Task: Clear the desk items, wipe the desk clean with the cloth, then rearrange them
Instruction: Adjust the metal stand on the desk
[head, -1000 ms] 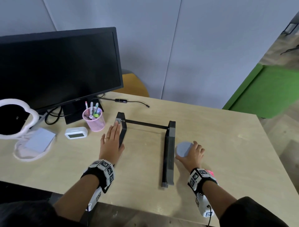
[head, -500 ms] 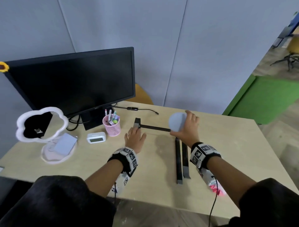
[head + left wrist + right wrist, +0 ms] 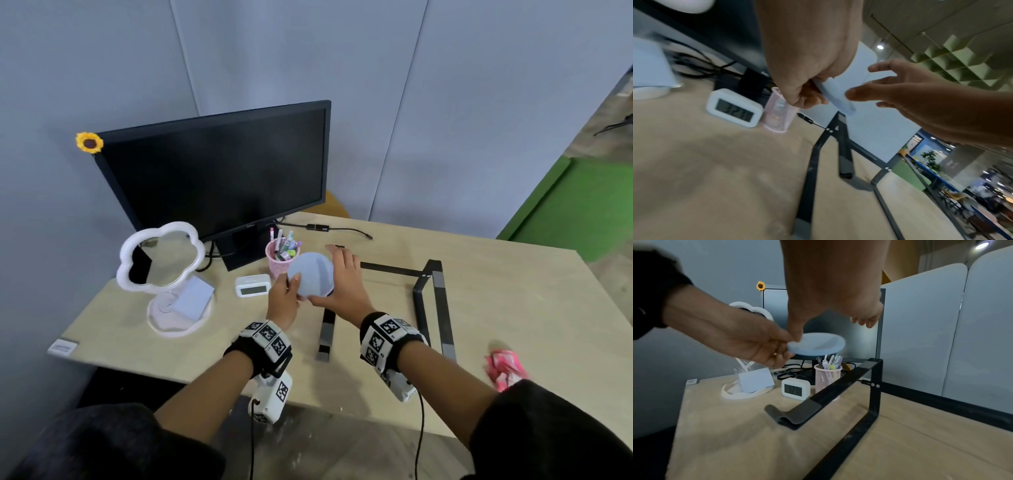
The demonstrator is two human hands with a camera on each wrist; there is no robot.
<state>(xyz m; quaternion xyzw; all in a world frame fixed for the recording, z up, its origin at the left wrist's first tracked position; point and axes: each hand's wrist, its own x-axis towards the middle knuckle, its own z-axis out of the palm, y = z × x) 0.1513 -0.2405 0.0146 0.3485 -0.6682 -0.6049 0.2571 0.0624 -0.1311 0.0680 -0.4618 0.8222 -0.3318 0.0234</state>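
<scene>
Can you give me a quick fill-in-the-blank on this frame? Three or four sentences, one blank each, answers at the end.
1. The light blue disc is pinched at its edge by the ____ hand.
2. The white digital clock stands on the desk right beside the pink mesh ____.
3. A small yellow ____ is fixed to the top left corner of the monitor.
4. The black metal stand rests on the ____.

Missing words: left; pen cup; sunflower; desk

Clock [image 3: 795,388] display, on the desk below the hands: blurred digits, roughly "32", remainder unreadable.
</scene>
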